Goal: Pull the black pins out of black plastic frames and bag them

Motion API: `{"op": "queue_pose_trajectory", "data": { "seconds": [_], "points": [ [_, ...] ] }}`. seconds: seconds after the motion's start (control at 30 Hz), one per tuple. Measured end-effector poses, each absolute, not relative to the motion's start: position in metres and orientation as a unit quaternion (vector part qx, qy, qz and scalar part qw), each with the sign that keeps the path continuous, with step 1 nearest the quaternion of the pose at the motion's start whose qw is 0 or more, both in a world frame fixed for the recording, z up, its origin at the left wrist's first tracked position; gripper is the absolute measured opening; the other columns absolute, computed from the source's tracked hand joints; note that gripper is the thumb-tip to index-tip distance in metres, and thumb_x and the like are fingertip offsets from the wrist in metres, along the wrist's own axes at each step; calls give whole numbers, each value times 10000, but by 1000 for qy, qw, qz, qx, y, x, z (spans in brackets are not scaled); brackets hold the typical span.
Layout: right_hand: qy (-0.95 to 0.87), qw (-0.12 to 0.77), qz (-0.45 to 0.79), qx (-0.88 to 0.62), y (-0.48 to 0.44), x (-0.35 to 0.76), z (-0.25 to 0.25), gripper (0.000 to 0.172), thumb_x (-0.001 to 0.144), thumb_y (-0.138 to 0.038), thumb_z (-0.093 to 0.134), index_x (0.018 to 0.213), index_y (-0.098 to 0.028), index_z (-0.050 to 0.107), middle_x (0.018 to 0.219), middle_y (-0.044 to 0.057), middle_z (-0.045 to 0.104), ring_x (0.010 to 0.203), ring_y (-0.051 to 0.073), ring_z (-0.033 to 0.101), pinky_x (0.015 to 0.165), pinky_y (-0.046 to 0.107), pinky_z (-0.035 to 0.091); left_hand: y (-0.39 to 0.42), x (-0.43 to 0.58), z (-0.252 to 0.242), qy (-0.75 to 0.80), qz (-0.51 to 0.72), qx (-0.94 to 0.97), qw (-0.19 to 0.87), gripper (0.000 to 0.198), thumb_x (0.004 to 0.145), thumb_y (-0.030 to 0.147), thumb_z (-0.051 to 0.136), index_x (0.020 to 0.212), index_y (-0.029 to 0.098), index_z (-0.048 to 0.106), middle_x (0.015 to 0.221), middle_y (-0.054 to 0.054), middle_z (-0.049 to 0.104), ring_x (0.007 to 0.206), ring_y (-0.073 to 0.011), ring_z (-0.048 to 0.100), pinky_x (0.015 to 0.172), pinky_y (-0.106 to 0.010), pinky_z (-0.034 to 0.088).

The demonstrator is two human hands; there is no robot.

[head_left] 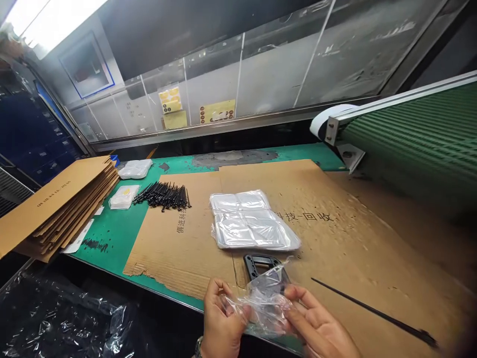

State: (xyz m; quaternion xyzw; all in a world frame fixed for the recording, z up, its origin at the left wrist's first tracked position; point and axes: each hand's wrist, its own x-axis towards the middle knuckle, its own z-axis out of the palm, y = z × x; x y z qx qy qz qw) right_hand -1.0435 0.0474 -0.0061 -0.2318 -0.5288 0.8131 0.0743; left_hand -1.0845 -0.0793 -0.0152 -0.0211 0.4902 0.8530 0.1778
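Note:
Between my two hands is a clear plastic bag [266, 303], crumpled and see-through. My left hand [223, 318] grips its left side with the fingers curled in. My right hand [316, 323] pinches the opposite side between thumb and fingers. Just behind the bag, partly covered by it, a dark grey plastic frame-shaped part [257, 263] lies on the cardboard; whether the bag touches it I cannot tell. Farther back sits a stack of flat clear bags [249, 221]. A long thin black rod [372, 308] with a thicker near end lies to the right of my right hand.
A cardboard sheet [194, 258] covers much of the green table [112, 228]. Black screw-like pieces [167, 195] are piled at back left, near white packets [124, 197] and a stack of cardboard [70, 199]. A green conveyor belt [417, 129] juts in at right. Black plastic sheeting [67, 313] hangs lower left.

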Motion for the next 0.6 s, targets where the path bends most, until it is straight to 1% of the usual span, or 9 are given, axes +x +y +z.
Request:
{"op": "queue_pose_trajectory", "data": {
  "seconds": [0.1,0.17,0.23,0.3,0.33,0.4,0.47,0.53,0.6],
  "points": [
    [-574,52,791,-204,38,-1043,-8,451,639,-608,701,827,-228,549,587,-15,572,534,152,500,514,216,427,-74,-1089,-26,538,820,-101,167,503,636,626,630,746,201,383,532,89,375,388,-30,238,365,-165,200],
    [-675,88,710,-181,34,-1044,-8,378,712,-587,632,798,-221,594,607,-7,590,562,162,521,531,217,421,-76,-1091,-31,575,798,-110,142,505,691,639,556,895,195,430,617,55,450,423,-59,355,394,-187,320],
    [-776,123,604,-131,33,-1046,-6,306,788,-520,561,750,-224,625,604,-9,596,540,157,519,522,222,405,-81,-1090,-36,673,737,-51,22,492,745,506,581,1087,187,429,833,-28,545,646,-118,532,602,-251,464],
    [-841,113,528,-38,32,-1049,-2,271,849,-430,498,717,-229,625,596,-12,601,513,154,528,505,231,400,-89,-1089,-38,769,619,64,-145,407,784,305,579,1161,210,460,1009,-80,544,905,-170,545,813,-324,449],
    [-858,105,503,14,31,-1050,-1,266,869,-383,471,710,-230,619,617,-8,616,527,158,553,508,233,408,-93,-1088,-39,797,554,127,-204,338,795,227,550,1130,228,514,996,-73,554,929,-177,534,834,-341,434],
    [-875,111,461,93,32,-1053,1,248,887,-306,427,750,-230,621,677,5,646,593,170,605,543,235,443,-100,-1090,-40,815,473,231,-244,250,813,143,473,991,241,618,807,-38,567,777,-155,540,711,-299,447],
    [-881,155,435,106,36,-1053,-1,207,887,-299,429,853,-231,622,733,21,653,630,174,619,586,239,475,-105,-1096,-39,818,462,256,-229,288,811,97,423,904,227,664,653,-8,507,602,-118,501,564,-234,420],
    [-884,212,414,39,45,-1052,-5,222,887,-376,452,968,-225,594,816,49,640,663,180,613,614,248,495,-110,-1105,-37,825,482,201,-218,314,797,70,404,878,200,678,638,-7,494,552,-102,496,507,-205,406],
    [-891,256,366,-86,59,-1052,-14,392,864,-529,429,1017,-194,565,894,99,612,715,221,610,601,295,505,-114,-1114,-34,837,489,135,-204,308,793,69,405,867,186,679,684,-23,545,604,-110,545,552,-208,439]
  ]
}}
